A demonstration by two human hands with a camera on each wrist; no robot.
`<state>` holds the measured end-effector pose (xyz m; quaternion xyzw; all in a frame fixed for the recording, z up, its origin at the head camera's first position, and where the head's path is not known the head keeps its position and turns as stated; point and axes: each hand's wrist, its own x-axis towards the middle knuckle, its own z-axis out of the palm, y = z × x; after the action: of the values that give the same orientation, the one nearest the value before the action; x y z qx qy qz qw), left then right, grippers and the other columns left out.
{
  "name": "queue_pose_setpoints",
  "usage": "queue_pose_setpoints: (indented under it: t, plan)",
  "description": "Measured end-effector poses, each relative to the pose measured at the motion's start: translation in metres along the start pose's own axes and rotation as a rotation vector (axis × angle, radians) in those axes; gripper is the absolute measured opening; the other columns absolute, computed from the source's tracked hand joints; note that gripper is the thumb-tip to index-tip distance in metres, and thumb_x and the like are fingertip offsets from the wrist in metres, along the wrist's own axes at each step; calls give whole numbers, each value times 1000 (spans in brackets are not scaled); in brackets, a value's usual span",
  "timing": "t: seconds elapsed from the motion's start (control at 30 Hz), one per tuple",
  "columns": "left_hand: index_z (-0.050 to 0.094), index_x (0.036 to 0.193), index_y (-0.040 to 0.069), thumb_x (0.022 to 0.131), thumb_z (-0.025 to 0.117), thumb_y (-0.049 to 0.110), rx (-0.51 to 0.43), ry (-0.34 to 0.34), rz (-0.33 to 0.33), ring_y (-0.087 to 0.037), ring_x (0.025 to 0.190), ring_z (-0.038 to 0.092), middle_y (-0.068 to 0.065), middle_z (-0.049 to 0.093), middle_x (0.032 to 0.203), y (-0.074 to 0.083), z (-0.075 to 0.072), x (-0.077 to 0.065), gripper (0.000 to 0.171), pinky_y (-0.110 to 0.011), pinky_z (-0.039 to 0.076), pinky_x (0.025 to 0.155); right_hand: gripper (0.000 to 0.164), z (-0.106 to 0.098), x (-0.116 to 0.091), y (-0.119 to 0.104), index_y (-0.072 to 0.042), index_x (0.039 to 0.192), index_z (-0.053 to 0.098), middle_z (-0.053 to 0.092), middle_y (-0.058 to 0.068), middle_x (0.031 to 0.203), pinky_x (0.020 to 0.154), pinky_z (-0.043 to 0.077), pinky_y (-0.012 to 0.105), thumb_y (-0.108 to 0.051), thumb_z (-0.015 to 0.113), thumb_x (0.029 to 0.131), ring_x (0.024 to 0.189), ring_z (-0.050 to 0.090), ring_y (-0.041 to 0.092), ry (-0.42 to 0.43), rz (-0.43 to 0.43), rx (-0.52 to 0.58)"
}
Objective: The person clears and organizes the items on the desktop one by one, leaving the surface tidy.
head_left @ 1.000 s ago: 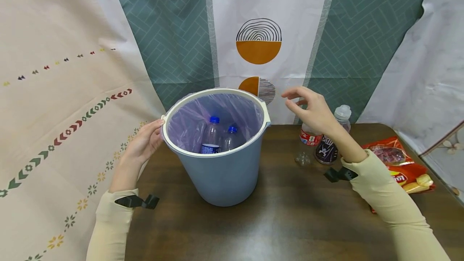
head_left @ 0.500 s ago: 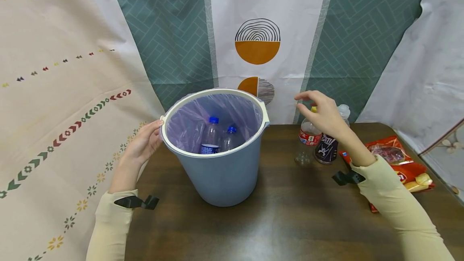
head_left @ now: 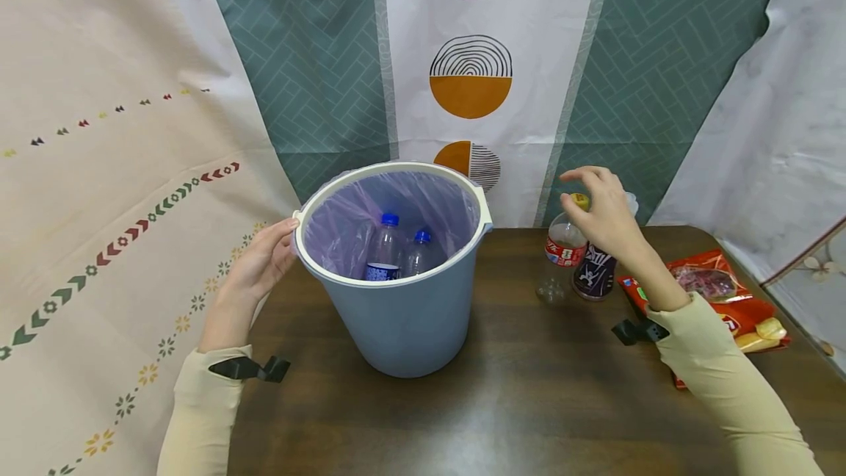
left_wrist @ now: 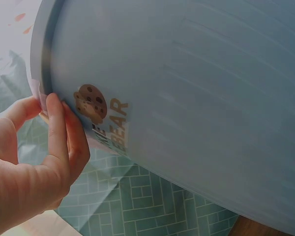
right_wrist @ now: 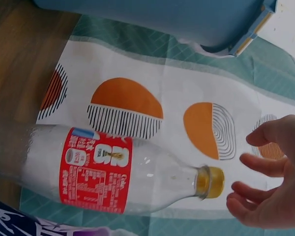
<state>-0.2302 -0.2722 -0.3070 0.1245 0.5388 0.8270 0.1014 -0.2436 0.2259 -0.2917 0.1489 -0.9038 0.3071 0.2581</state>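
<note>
My left hand (head_left: 259, 261) pinches the cream rim of a blue trash bin (head_left: 410, 329) at its left side, thumb on one face and fingers on the other in the left wrist view. Inside the bin's thin purple liner (head_left: 337, 230) stand two clear bottles with blue caps (head_left: 390, 220). My right hand (head_left: 606, 211) holds nothing, its fingers spread and bent in a loose arc around the yellow cap (right_wrist: 216, 182) of a clear plastic bottle with a red label (right_wrist: 96, 169). A gap shows between fingertips and cap in the right wrist view.
Close behind the red-label bottle stands a dark-labelled bottle (head_left: 595, 274), partly hidden by my right hand. Red snack bags (head_left: 740, 307) lie at the right of the brown table (head_left: 515, 402). A patterned cloth (head_left: 472, 6) hangs behind.
My right hand has moved right, from near the bin over to the red-label bottle's yellow cap. My left hand keeps its place on the bin rim.
</note>
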Motion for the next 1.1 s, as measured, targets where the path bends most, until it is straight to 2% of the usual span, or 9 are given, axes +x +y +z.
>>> queue_pose_setpoints:
  t: [0.33, 0.73, 0.87, 0.97, 1.1]
  plan:
    - [63, 100, 6, 97, 42, 9, -3, 12, -6, -4, 67, 63, 1, 66, 81, 1, 2, 1, 21, -12, 56, 63, 48, 1, -1, 14, 3, 130, 38, 38, 30, 130, 97, 30, 61, -17, 51, 88, 119, 33, 45, -22, 82, -44]
    - [62, 100, 5, 97, 41, 9, 6, -2, 3, -4, 65, 62, 1, 66, 79, 2, 1, 2, 22, -12, 55, 62, 63, 4, -6, 26, 4, 138, 22, 39, 33, 128, 93, 38, 63, -22, 53, 90, 116, 40, 45, -128, 155, -50]
    - [62, 99, 6, 97, 42, 10, 16, 12, -1, -4, 65, 62, 1, 65, 78, 1, 0, 2, 21, -12, 55, 62, 68, 8, -9, 30, 3, 139, 20, 42, 34, 126, 86, 45, 59, -23, 56, 89, 105, 48, 45, -144, 155, -47]
    - [63, 99, 6, 97, 42, 9, 11, 11, -5, -4, 66, 62, 1, 65, 79, 1, 0, 1, 21, -12, 55, 63, 71, 10, -11, 32, 2, 140, 18, 44, 34, 124, 75, 50, 55, -23, 59, 88, 91, 55, 42, -153, 163, -38]
    - [63, 98, 6, 97, 42, 9, 23, 9, 3, -4, 65, 63, 2, 66, 78, 1, 0, 1, 22, -11, 55, 62, 76, 14, -14, 35, 0, 141, 16, 47, 32, 119, 70, 51, 52, -24, 63, 85, 88, 55, 39, -160, 178, -20]
